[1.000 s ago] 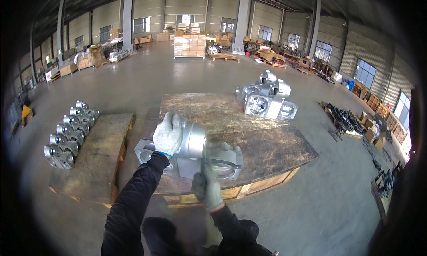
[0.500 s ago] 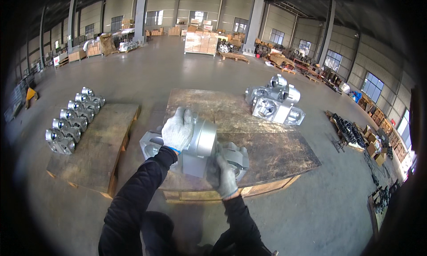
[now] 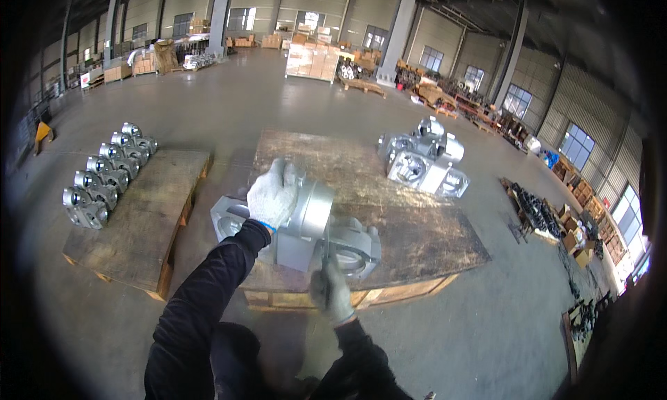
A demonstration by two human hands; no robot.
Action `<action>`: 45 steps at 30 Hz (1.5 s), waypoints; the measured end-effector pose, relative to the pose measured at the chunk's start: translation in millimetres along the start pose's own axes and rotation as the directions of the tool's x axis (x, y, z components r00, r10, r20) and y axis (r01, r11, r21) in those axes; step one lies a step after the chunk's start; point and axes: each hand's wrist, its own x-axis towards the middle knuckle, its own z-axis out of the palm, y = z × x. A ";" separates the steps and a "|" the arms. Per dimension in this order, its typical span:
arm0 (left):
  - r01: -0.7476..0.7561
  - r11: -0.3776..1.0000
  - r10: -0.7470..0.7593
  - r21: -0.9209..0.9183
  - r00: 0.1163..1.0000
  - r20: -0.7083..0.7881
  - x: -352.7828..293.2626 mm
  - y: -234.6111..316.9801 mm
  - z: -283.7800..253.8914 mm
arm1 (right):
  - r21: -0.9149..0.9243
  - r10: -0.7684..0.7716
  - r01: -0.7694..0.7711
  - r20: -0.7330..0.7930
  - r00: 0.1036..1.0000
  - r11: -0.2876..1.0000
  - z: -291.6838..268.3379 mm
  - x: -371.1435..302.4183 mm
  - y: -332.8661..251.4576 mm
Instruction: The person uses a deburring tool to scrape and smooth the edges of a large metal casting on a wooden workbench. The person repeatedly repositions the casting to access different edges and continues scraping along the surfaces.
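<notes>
A large silver metal casting point(image 3: 295, 250) with a round collar lies near the front edge of the middle wooden table point(image 3: 438, 240). My left hand point(image 3: 273, 197), in a white knit glove, grips it at the collar's left side, fingers pointing up. My right hand point(image 3: 332, 296), gloved too and smeared by motion, is closed just in front of the casting. From its fist a thin, dark, upright hand tool point(image 3: 326, 252) seems to reach up along the collar's right side; its exact kind is too blurred to tell. The casting's open right end shows beside it.
On the left, a low wooden pallet point(image 3: 142, 219) carries a row of smaller silver castings point(image 3: 97, 181). More large castings point(image 3: 424, 167) stand at the table's far right corner. Dark parts on a pallet point(image 3: 531, 209) lie right. Boxes point(image 3: 313, 61) and columns stand farther back.
My right hand has moved down and toward me from the casting's right side, uncovering more of its open end. My left hand stays on the collar. The whole view has shifted slightly.
</notes>
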 end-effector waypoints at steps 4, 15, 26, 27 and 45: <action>-0.043 0.999 0.043 -0.025 0.999 -0.022 0.8 -1.7 1.2 | 0.035 0.012 -0.018 0.160 0.987 0.999 -7.5 5.7 3.7; -0.028 0.998 0.028 -0.049 1.000 -0.009 -0.3 -0.6 -0.6 | -0.183 0.029 -0.010 0.099 0.995 0.983 -10.1 6.5 -45.9; -0.008 0.999 0.010 -0.037 0.999 0.035 0.2 -0.6 -1.1 | -0.347 -0.007 0.056 0.140 0.990 0.936 -6.4 16.2 -90.8; -0.003 0.999 0.003 -0.034 1.000 0.013 -0.6 -1.3 -1.1 | -0.397 0.002 0.038 0.101 0.995 0.917 -7.5 21.7 -95.7; -0.037 0.999 0.036 -0.037 0.999 -0.014 -1.0 -0.5 -0.9 | -0.621 -0.054 0.224 0.280 0.958 0.751 13.6 16.3 -130.7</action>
